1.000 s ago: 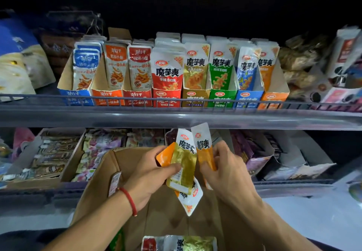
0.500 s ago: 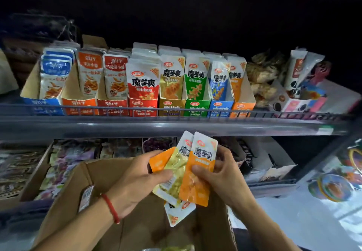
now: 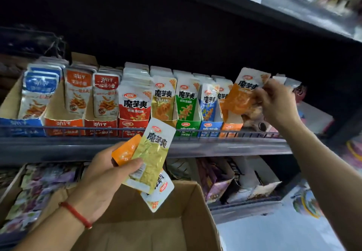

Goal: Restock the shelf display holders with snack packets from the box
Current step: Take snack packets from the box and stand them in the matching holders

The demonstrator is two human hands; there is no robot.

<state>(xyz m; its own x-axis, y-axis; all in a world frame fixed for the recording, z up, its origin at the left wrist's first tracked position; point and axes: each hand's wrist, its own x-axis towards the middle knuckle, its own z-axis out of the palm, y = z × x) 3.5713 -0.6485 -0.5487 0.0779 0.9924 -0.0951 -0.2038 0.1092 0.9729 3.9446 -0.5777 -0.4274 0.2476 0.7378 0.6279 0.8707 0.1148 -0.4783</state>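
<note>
Right hand point(image 3: 278, 101): raised to the far right end of the holder row, fingers pinching an orange packet point(image 3: 242, 93) by its right edge; the packet hangs tilted just above and in front of the orange holder point(image 3: 231, 127).
Left hand point(image 3: 105, 174): lower, below the shelf rail point(image 3: 58, 131), thumb and fingers curled round a small fan of packets: a yellow packet point(image 3: 154, 152) on top, an orange one point(image 3: 125, 150) behind it to the left, a white-ended one point(image 3: 158, 194) poking out underneath.
Box point(image 3: 148, 229): open cardboard, directly under the left hand and below the shelf rail; its inside looks bare in the part that shows.
Holder row: stands behind the shelf rail, from left to right blue, two orange-red, red, gold, the green holder point(image 3: 188, 127), blue, then the orange holder at the right end; all look fairly well stocked.
Step in hand: judged to be slotting the orange packet into the matching orange holder.
Next move calls for: straightening the packet upright, sliding it down in line with the packets already there, then letting go; the yellow packet would likely go to the gold holder point(image 3: 166, 120), left of the green one.
Risk: the thin, slippery packet could catch on the holder's front lip or slip past the end of the row.
</note>
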